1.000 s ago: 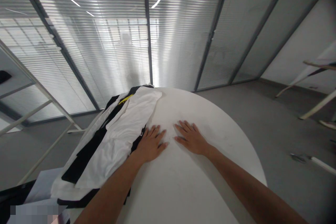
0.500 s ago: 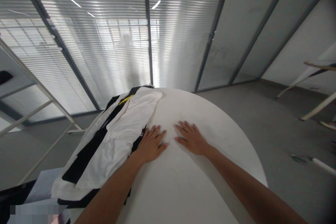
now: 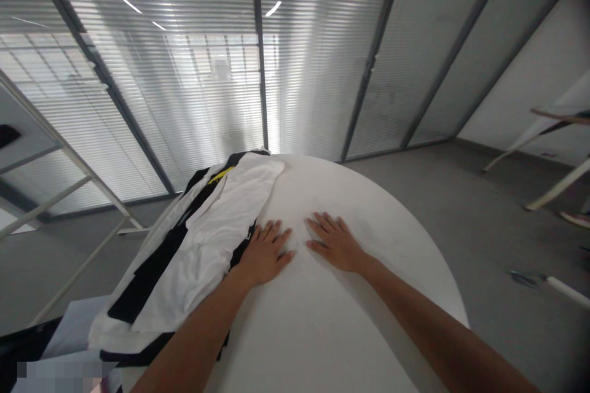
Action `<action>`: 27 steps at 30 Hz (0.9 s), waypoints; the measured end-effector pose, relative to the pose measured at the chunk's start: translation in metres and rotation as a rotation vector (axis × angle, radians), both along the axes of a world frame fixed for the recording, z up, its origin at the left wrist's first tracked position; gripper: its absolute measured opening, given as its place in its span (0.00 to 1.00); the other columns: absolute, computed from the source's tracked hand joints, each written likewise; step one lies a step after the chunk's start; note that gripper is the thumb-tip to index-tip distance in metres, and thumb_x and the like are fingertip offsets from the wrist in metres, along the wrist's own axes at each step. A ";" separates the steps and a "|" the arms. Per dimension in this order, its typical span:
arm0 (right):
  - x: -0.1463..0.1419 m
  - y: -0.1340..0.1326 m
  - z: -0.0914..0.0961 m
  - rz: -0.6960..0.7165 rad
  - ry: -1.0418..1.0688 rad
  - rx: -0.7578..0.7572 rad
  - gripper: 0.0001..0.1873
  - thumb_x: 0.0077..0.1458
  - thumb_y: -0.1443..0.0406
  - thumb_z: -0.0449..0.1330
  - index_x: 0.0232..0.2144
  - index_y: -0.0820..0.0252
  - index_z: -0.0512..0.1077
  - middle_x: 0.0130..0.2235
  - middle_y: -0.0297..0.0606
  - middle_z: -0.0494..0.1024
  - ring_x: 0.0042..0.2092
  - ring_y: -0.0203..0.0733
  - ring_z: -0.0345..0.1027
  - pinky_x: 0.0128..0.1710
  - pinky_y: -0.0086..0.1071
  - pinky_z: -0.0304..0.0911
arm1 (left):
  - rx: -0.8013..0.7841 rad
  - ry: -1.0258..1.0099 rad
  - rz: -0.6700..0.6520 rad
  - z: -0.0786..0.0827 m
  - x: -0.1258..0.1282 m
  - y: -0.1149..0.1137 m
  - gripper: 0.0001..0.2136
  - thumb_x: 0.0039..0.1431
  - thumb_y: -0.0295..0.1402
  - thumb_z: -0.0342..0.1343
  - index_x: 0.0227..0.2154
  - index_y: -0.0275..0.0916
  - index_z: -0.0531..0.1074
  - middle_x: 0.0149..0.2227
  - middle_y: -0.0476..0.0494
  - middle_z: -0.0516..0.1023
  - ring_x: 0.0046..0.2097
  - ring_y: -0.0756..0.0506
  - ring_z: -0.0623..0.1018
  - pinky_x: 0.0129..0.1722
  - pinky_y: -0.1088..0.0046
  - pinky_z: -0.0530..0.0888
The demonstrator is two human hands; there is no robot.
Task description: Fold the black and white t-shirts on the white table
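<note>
Resting flat and palm down on the white, smooth, round-edged surface (image 3: 322,331), the left hand (image 3: 265,255) and the right hand (image 3: 337,241) grip nothing, their fingers spread wide and a narrow gap between them. The wrinkled white cloth garment (image 3: 214,221) lies lengthwise along the left side of the surface, on top of black cloth (image 3: 150,273) that shows on both sides of it, with a bright yellow patch (image 3: 221,175) near the far end. The likeliest trouble seems to be on the left: that hand sits right at the black cloth's edge, whether pressing on it or only beside it I cannot tell, and the left forearm crosses the near part of the pile. A sideways sweep of that arm could drag the upper layer askew, bunch the creases or push the pile outward. Since the layers reach the surface's left edge and look loosely stacked, such a push might send some of them sliding to the grey floor (image 3: 405,178), the smooth top probably offering little hold. The right hand, well apart from the cloth, appears to pose little risk where it lies
</note>
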State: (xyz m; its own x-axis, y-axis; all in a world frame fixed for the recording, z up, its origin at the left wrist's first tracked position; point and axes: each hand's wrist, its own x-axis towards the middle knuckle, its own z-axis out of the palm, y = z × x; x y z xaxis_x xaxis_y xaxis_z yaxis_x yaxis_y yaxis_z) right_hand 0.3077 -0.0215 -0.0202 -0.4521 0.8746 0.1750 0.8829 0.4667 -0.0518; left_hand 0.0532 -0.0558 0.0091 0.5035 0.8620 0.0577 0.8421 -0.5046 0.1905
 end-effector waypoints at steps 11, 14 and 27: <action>0.000 0.000 0.001 -0.002 0.007 -0.023 0.36 0.62 0.43 0.39 0.66 0.50 0.52 0.68 0.42 0.49 0.68 0.57 0.41 0.62 0.55 0.39 | -0.006 -0.005 0.001 0.001 0.000 0.001 0.31 0.65 0.54 0.32 0.66 0.47 0.51 0.69 0.41 0.47 0.69 0.38 0.46 0.65 0.50 0.46; 0.000 0.000 0.001 0.005 0.024 -0.022 0.36 0.62 0.43 0.40 0.66 0.50 0.52 0.68 0.43 0.50 0.68 0.57 0.41 0.62 0.56 0.40 | -0.009 -0.012 0.001 0.001 0.001 0.001 0.30 0.65 0.54 0.33 0.66 0.47 0.52 0.69 0.40 0.47 0.69 0.38 0.46 0.65 0.49 0.46; 0.001 0.000 0.001 0.008 0.047 -0.040 0.36 0.62 0.44 0.41 0.66 0.52 0.54 0.68 0.44 0.50 0.67 0.59 0.41 0.62 0.57 0.39 | -0.017 -0.258 0.253 0.069 -0.053 -0.024 0.20 0.64 0.41 0.42 0.52 0.43 0.71 0.50 0.44 0.77 0.46 0.45 0.77 0.49 0.68 0.71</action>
